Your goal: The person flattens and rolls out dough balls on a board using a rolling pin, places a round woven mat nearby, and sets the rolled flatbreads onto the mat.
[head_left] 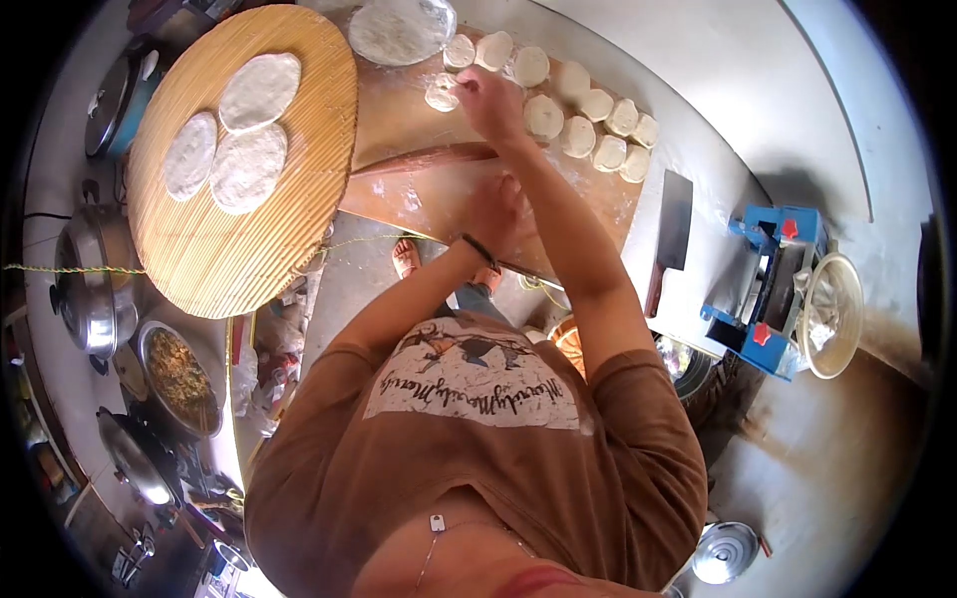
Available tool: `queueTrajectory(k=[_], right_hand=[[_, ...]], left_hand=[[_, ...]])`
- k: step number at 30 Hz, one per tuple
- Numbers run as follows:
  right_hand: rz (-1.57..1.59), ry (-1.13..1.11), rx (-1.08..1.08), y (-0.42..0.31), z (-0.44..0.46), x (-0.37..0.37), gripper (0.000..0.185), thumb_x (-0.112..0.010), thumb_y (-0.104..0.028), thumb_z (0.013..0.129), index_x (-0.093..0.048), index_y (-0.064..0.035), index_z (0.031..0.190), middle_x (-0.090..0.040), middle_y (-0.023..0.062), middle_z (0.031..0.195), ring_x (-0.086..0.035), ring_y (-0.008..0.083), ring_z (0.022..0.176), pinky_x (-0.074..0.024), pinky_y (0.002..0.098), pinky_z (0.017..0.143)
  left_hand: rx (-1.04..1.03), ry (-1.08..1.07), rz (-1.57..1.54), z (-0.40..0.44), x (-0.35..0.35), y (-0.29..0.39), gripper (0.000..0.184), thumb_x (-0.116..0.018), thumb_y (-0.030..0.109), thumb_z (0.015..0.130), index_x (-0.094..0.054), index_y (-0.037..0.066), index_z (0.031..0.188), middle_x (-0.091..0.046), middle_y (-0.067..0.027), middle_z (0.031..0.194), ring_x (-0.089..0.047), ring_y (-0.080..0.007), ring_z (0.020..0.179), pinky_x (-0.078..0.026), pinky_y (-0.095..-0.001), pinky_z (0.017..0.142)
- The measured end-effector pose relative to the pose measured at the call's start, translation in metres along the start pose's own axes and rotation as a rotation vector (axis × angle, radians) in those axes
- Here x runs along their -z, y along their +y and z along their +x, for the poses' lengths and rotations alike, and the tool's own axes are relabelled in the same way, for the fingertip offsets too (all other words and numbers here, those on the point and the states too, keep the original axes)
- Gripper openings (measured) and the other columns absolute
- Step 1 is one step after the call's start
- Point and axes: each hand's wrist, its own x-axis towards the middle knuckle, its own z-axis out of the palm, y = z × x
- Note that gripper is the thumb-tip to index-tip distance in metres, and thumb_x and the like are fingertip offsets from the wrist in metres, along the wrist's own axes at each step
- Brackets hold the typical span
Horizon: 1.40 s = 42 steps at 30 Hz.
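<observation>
My right hand [490,106] reaches over the far part of the wooden board [399,125]. Its fingers are pinched together beside a small round of dough [442,93]; whatever they hold is too small to make out. Nearer my body, my left hand [501,209] hovers low over the board, blurred and partly behind my right forearm, so its fingers are unclear. A brown rolling pin [424,159] lies across the board between my hands. Several dough pieces [543,117] stand in rows at the far right of the board. A flattened dough sheet [399,28] lies at the back.
At left, a round slatted tray [329,199] carries three flat dough rounds [249,167]. A cleaver [675,221] lies right of the board, beside a blue hand-cranked machine [768,289] and a pale bowl [835,319]. Pots [95,284] and a pan of food [179,379] stand at left.
</observation>
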Motion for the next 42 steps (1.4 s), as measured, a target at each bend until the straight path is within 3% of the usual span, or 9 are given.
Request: queueTrajectory(k=[6, 9, 12, 13, 15, 25, 31, 35, 42], right_hand=[[-0.626, -0.114, 0.279, 0.036, 0.013, -0.067, 0.016, -0.058, -0.02, 0.09, -0.071, -0.0116, 0.087, -0.067, 0.0118, 0.101, -0.063, 0.0313, 0.097, -0.0518, 0.0481, 0.078], [-0.747, -0.33, 0.404, 0.021, 0.012, -0.048, 0.019, -0.057, -0.024, 0.091, -0.072, -0.013, 0.086, -0.069, 0.013, 0.098, -0.065, 0.0338, 0.094, -0.0525, 0.0492, 0.078], [-0.429, -0.319, -0.07, 0.025, 0.022, -0.003, 0.016, -0.063, -0.021, 0.082, -0.075, -0.0107, 0.08, -0.072, 0.0161, 0.098, -0.07, 0.0328, 0.094, -0.0557, 0.0482, 0.076], [-0.326, -0.018, 0.056, 0.036, 0.014, 0.019, 0.019, -0.063, -0.025, 0.084, -0.076, -0.0112, 0.082, -0.073, 0.0175, 0.098, -0.071, 0.0328, 0.095, -0.0554, 0.0491, 0.077], [-0.487, -0.096, -0.325, 0.053, 0.017, 0.061, 0.022, -0.063, -0.029, 0.086, -0.075, -0.0114, 0.093, -0.073, 0.0152, 0.098, -0.071, 0.0326, 0.097, -0.0552, 0.0494, 0.08], [-0.263, -0.515, -0.117, 0.122, 0.002, 0.091, 0.038, -0.067, -0.03, 0.085, -0.067, -0.0141, 0.119, -0.072, 0.0177, 0.106, -0.067, 0.035, 0.104, -0.0542, 0.0452, 0.085], [0.078, -0.067, -0.405, 0.079, -0.053, 0.149, 0.04, -0.071, -0.025, 0.086, -0.068, -0.0085, 0.122, -0.073, 0.0173, 0.103, -0.07, 0.0273, 0.092, -0.0559, 0.0386, 0.079], [0.611, 0.076, -0.682, 0.091, -0.132, 0.165, 0.039, -0.072, -0.019, 0.089, -0.066, -0.0033, 0.125, -0.073, 0.0143, 0.106, -0.07, 0.0201, 0.087, -0.0581, 0.0327, 0.077], [0.664, 0.148, -0.619, 0.141, -0.253, 0.12, 0.04, -0.074, -0.007, 0.087, -0.064, 0.0016, 0.125, -0.069, 0.0147, 0.115, -0.07, 0.0202, 0.096, -0.0589, 0.0319, 0.08]], left_hand=[[0.086, -0.193, -0.055, -0.022, 0.031, -0.008, 0.049, -0.073, 0.032, 0.081, -0.061, 0.001, 0.116, -0.059, -0.0184, 0.121, -0.055, -0.0344, 0.114, -0.046, -0.047, 0.096], [-0.045, -0.032, 0.035, -0.018, 0.056, -0.017, 0.038, -0.072, 0.023, 0.08, -0.064, 0.003, 0.111, -0.06, -0.0184, 0.117, -0.057, -0.0356, 0.11, -0.05, -0.0447, 0.092], [0.006, 0.001, -0.056, -0.006, 0.075, -0.016, 0.035, -0.073, 0.015, 0.077, -0.068, 0.009, 0.112, -0.063, -0.0127, 0.108, -0.064, -0.0329, 0.099, -0.054, -0.0431, 0.087], [0.034, -0.03, -0.05, -0.003, 0.074, -0.019, 0.032, -0.073, 0.016, 0.08, -0.069, 0.01, 0.111, -0.062, -0.0134, 0.111, -0.063, -0.0325, 0.102, -0.054, -0.0438, 0.086], [0.032, -0.054, -0.081, -0.001, 0.075, -0.019, 0.033, -0.072, 0.017, 0.081, -0.067, 0.006, 0.111, -0.061, -0.0165, 0.112, -0.061, -0.0344, 0.104, -0.053, -0.0437, 0.086], [-0.013, -0.028, 0.192, 0.041, 0.047, -0.017, 0.05, -0.072, 0.023, 0.082, -0.06, 0.003, 0.127, -0.059, -0.0183, 0.125, -0.058, -0.0396, 0.112, -0.048, -0.0487, 0.097], [0.062, -0.107, 0.254, 0.048, 0.04, -0.075, 0.049, -0.073, 0.019, 0.079, -0.062, 0.005, 0.124, -0.061, -0.0143, 0.123, -0.058, -0.0349, 0.114, -0.047, -0.0466, 0.099], [0.023, 0.128, 0.494, 0.057, 0.039, -0.075, 0.042, -0.075, 0.02, 0.076, -0.065, 0.007, 0.115, -0.062, -0.0106, 0.116, -0.058, -0.0296, 0.114, -0.048, -0.0455, 0.092], [-0.26, -0.223, -0.042, 0.051, -0.013, 0.021, 0.064, -0.079, 0.02, 0.072, -0.058, 0.006, 0.13, -0.058, -0.0154, 0.132, -0.053, -0.0354, 0.124, -0.042, -0.0454, 0.106]])
